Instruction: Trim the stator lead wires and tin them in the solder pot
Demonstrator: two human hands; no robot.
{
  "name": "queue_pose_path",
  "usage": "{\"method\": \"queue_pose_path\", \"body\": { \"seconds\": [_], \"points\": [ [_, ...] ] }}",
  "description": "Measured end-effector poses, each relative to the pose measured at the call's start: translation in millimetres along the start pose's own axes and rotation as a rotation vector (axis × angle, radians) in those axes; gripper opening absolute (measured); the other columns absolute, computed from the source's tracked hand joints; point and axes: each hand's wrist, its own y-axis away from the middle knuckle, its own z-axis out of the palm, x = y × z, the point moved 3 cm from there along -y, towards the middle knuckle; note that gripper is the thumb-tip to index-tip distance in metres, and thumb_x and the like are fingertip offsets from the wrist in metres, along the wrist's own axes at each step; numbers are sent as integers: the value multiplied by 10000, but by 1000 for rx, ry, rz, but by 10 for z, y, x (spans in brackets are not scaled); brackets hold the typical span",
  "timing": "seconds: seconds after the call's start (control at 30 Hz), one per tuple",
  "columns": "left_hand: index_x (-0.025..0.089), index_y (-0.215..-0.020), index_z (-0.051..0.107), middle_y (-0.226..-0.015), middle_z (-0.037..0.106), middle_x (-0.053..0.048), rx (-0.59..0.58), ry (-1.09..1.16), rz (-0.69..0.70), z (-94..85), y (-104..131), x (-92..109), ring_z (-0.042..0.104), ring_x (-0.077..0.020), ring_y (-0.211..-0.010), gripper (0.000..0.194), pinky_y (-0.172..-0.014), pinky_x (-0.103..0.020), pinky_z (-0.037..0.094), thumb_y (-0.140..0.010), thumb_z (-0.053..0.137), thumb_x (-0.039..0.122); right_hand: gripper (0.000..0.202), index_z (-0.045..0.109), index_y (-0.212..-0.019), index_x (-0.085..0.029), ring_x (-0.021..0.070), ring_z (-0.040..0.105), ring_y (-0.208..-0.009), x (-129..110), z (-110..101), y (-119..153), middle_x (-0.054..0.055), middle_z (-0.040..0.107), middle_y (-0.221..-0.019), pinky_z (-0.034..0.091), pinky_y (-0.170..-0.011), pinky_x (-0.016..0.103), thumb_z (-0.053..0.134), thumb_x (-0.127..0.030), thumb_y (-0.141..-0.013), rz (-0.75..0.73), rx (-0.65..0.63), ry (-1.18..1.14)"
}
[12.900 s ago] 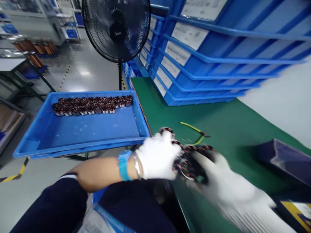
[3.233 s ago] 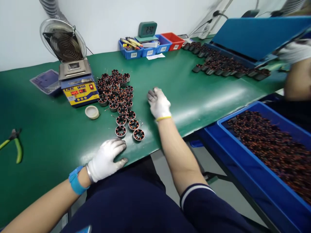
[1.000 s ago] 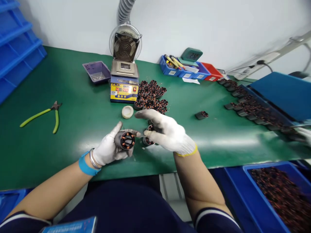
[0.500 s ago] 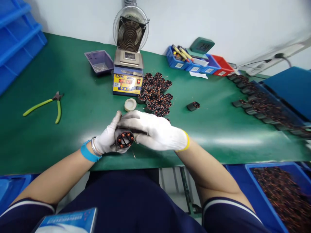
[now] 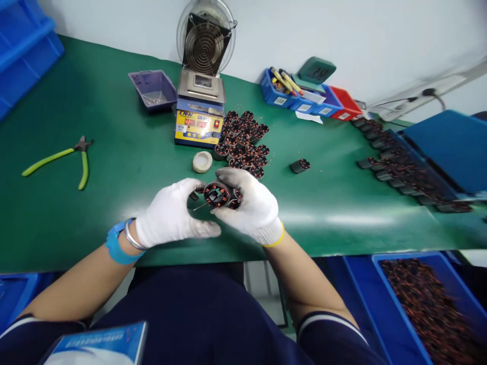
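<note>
The right hand point(image 5: 251, 205) has its grip pinching a wound core point(image 5: 217, 194) above the counter point(image 5: 327, 197); the left hand's point(image 5: 169, 213) grip is spread at its left side, contact unclear. Beyond, other cores point(image 5: 243, 144) crowd beside the heater point(image 5: 198, 126); cutters point(image 5: 82, 146) lie well left.

The bare left forearm point(image 5: 72, 281) slants in from near left, and the bare right forearm point(image 5: 319, 284) from near right. The left hand point(image 5: 171, 213), in white knitted glove, makes a loose C shape: thumb on near side, fingers on far side, tips apart. A blue strap point(image 5: 117, 244) and a silver bangle point(image 5: 134, 237) circle the left wrist. The right hand point(image 5: 253, 208), in yellow-hemmed white glove, turns leftward, fingers and thumb curved into a grip.
</note>
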Motion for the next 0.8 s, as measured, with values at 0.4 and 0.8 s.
{"method": "queue_pose_path", "body": {
  "seconds": [0.4,0.8],
  "points": [
    [185,-807,610,-675,642,-11,237,507,-111,-155,-35,-132,585,-126,-539,381,-437,-219,420,-864,576,560,562,498,-1343,-218,268,647,-1105,-66,-52,96,119,622,-1207,592,-903,387,682,-306,-818,-90,137,220],
    [181,-831,614,-720,655,-26,212,454,-261,-170,-52,-366,577,-134,-523,359,-454,-247,428,-859,584,537,508,561,-1158,-234,291,655,-1095,106,-58,4,99,638,-1251,562,-917,442,716,-377,-696,403,112,181]
  ]
}}
